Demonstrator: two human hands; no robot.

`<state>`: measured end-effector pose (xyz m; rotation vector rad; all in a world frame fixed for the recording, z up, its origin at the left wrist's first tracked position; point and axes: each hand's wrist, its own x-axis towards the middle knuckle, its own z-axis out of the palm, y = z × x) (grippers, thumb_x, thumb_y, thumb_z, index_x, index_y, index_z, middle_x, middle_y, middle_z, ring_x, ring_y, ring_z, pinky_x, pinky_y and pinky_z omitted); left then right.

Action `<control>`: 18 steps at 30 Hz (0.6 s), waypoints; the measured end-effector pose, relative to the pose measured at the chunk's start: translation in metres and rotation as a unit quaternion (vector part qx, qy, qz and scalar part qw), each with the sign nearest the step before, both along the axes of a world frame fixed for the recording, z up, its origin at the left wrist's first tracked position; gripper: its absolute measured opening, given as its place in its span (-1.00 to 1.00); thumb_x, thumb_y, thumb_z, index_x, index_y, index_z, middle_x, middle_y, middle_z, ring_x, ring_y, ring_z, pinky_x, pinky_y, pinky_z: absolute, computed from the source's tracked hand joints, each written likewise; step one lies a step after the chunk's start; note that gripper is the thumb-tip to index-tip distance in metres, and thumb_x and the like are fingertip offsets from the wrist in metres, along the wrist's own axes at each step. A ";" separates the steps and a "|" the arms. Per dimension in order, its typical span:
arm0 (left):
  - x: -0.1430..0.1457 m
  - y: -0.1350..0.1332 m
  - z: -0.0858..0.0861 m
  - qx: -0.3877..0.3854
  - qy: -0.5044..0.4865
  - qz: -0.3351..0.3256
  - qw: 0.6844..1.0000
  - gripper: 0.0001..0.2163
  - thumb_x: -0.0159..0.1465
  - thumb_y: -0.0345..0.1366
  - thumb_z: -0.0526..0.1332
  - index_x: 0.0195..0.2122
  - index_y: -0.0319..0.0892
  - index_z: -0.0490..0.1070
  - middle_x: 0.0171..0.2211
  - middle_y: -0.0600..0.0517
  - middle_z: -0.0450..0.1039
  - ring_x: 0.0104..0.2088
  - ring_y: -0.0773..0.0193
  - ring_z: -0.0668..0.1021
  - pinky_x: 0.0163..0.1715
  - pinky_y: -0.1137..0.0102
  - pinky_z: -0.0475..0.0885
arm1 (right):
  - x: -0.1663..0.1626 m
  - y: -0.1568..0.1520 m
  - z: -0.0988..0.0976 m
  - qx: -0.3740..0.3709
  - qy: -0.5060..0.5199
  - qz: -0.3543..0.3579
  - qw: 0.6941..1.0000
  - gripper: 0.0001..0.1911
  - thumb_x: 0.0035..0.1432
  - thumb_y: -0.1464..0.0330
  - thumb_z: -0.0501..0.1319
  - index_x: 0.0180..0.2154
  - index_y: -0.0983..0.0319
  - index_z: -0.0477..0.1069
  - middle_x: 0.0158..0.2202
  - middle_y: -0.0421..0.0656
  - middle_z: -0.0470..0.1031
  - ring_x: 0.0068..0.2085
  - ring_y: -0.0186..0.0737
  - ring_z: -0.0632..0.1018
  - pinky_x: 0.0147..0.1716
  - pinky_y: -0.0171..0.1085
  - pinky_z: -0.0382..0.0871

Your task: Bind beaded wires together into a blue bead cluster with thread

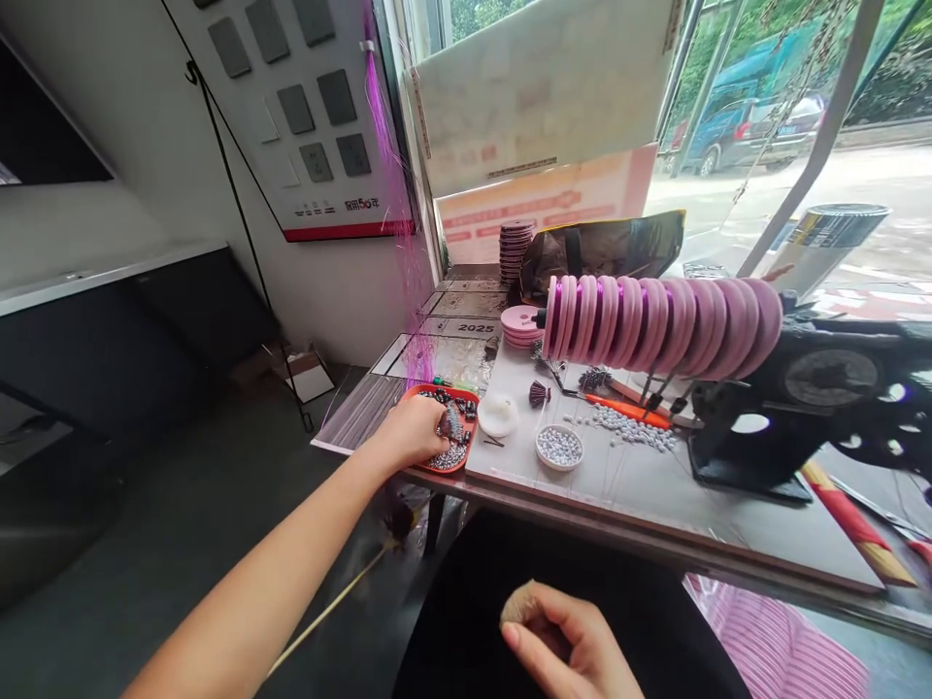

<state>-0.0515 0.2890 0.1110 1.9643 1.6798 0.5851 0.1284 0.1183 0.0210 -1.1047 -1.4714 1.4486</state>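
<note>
My left hand point(412, 432) reaches into a red tray point(466, 456) of small silver and dark beads at the table's left end, fingers pinched among the beads. My right hand point(564, 636) rests low over my lap, fingers curled loosely, thumb against forefinger; whether it pinches anything is unclear. A thin stick point(327, 610) with a dark tuft point(400, 521) hangs below the table edge under my left forearm.
A row of pink spools point(659, 325) sits on a black winding machine point(808, 408). A white dish of beads point(559, 447), loose beads point(630, 427), a white lid point(498, 415), an orange tool point(626, 410), stacked pink spools point(519, 325) and purple spools point(515, 250) lie on the table point(655, 485). Magenta threads point(397, 194) hang at left.
</note>
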 end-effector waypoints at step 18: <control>0.057 -0.175 -0.076 -0.356 -0.791 0.225 0.444 -0.75 -0.19 -0.39 0.44 -0.49 -0.35 0.46 -0.63 0.18 0.30 -0.78 0.70 -0.07 -0.84 0.68 -0.05 | -0.012 -0.012 0.018 -0.058 0.142 -0.068 0.986 -0.76 0.12 0.23 0.18 -0.47 0.27 0.33 -0.50 -0.22 0.38 -0.41 -0.33 0.41 -0.35 -0.37 0.29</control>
